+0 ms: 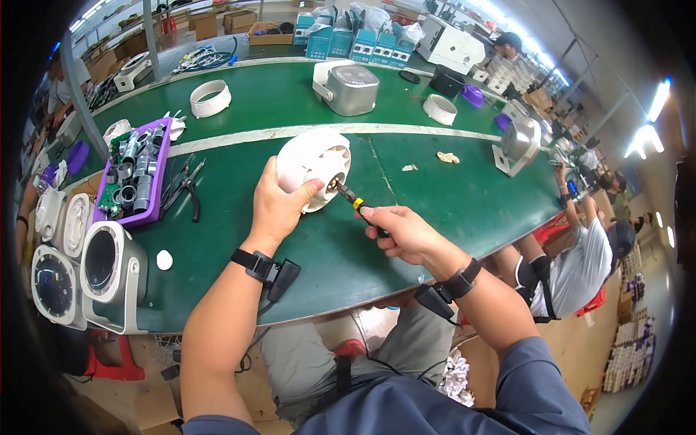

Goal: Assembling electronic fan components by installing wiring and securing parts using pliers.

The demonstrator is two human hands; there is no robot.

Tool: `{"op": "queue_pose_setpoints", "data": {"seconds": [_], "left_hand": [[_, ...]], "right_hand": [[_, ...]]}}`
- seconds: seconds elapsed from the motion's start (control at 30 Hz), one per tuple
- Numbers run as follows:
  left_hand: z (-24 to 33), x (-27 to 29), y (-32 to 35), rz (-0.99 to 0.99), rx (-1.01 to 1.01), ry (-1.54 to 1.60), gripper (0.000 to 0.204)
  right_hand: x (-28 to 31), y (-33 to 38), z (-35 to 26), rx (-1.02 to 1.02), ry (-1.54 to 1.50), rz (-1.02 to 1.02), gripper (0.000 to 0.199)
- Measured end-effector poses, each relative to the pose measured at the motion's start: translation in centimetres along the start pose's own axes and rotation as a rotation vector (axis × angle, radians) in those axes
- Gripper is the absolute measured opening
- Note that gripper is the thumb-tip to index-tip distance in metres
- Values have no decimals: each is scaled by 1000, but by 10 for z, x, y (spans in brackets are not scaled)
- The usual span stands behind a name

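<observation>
My left hand (277, 206) is clamped around the rim of a round white housing (301, 163), raised over the green counter (326, 254) in front of me, its ribbed side turned to my right. My right hand (406, 235) is closed on a black-and-yellow hand tool (357, 203), its tip at the housing's central opening; I cannot tell what it grips inside. To my left, a purple tray (154, 210) holds grey cylindrical parts (143, 192), with black-handled pliers (194, 199) just beside it. Nearer me are 1 small white disc (164, 259) and 2 round-faced white units (105, 257).
</observation>
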State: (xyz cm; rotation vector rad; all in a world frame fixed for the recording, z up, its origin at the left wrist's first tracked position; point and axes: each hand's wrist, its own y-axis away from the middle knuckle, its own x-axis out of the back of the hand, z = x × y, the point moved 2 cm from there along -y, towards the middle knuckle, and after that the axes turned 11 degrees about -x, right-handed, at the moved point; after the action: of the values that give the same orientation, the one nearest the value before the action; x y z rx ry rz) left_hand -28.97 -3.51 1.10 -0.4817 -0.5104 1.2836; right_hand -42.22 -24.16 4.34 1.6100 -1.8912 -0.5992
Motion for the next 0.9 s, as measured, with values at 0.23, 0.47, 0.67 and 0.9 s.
{"op": "queue_pose_setpoints", "data": {"seconds": [0.23, 0.47, 0.67, 0.9], "left_hand": [[14, -4, 2, -1, -26, -76, 56], [4, 0, 0, 19, -11, 39, 56], [7, -1, -2, 5, 4, 92, 53], [-5, -3, -3, -8, 71, 186, 49]], "right_hand": [[-2, 2, 6, 555, 572, 396, 46], [-9, 7, 12, -22, -229, -193, 40], [-35, 15, 21, -237, -730, -566, 40], [-8, 15, 10, 299, 338, 132, 56]]}}
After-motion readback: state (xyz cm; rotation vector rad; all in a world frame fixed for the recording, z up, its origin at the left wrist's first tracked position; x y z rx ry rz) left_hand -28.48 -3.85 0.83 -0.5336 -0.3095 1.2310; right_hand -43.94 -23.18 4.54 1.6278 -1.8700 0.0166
